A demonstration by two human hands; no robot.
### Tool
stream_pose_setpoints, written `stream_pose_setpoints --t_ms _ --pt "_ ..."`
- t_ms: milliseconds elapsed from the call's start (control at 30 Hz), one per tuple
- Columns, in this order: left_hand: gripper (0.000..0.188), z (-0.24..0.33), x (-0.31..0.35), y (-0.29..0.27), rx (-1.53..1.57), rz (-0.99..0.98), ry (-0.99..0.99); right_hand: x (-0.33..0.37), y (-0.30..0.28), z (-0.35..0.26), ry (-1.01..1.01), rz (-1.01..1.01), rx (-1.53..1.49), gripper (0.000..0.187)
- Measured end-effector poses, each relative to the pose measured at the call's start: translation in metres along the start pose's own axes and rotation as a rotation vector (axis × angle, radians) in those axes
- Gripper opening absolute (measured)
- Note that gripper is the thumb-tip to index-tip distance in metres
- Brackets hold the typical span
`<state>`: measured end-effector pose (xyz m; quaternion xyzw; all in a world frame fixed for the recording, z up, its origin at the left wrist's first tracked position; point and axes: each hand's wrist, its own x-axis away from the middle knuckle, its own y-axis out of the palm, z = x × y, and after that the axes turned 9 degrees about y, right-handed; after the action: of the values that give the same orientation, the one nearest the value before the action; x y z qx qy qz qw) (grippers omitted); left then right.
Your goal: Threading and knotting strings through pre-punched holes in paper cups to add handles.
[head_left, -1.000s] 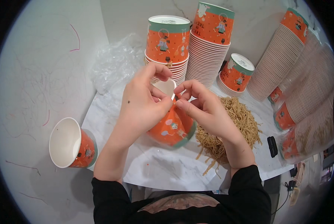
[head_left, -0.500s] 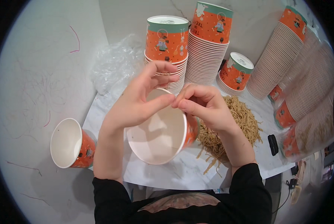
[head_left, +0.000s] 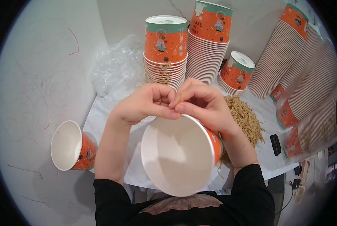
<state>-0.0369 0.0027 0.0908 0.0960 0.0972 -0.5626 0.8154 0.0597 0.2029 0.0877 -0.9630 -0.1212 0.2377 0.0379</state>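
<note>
Nearest: black sleeves (head_left: 112, 201) at the lower edge, forearms reaching forward. One cup (head_left: 168, 162), orange outside and white within, sits between the forearms close to the torso, mouth tilted toward the viewer, its lower rim overlapping the shirt.

Left hand (head_left: 144, 101) and right hand (head_left: 206, 103) meet at the cup's upper rim. Fingers of both narrow, tips pinched together and touching; cannot tell whether they grip the rim or something thin.

Pale marbled tabletop (head_left: 268, 164) beneath. Left of the left forearm, well apart from the hands: a second cup (head_left: 86, 152), mouth showing, same pattern. Just beyond the right forearm, a loose heap of tan strands (head_left: 245, 120), partly hidden by that arm. Black object (head_left: 275, 145) right of the heap, kind unclear.

Farther: upside-down cups in a left stack (head_left: 164, 45), more strands draped down its rims; a taller stack (head_left: 209, 56) beside it; a short stack (head_left: 237, 75) to the right. Crumpled clear plastic (head_left: 115, 67) left of these. Far right, slanting rows of nested cups (head_left: 279, 56), some under clear wrap.
</note>
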Motion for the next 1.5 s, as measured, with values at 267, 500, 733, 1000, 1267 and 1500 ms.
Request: stream_pose_setpoints --t_ms 267,500,733,1000,1267,1500 --pt "0.013 -0.028 -0.018 0.016 0.435 0.096 -0.182 0.0 -0.043 -0.012 0.303 -0.187 0.01 0.011" --pt "0.011 -0.021 -0.02 0.01 0.367 0.108 -0.162 0.02 -0.104 -0.038 0.528 0.016 0.595 0.012" --pt "0.011 -0.022 -0.019 0.006 0.265 0.098 -0.234 0.029 -0.001 -0.065 -0.569 0.277 0.969 0.021" --pt "0.009 -0.021 -0.016 0.001 0.289 0.087 -0.196 0.014 -0.062 -0.051 -0.279 0.078 0.927 0.017" --pt "0.01 -0.034 -0.022 -0.003 0.266 0.125 -0.197 0.022 -0.068 -0.048 -0.168 -0.02 1.131 0.021" --pt "0.01 -0.045 -0.027 -0.005 0.31 0.163 -0.204 0.002 -0.041 -0.013 -0.324 0.03 1.099 0.034"
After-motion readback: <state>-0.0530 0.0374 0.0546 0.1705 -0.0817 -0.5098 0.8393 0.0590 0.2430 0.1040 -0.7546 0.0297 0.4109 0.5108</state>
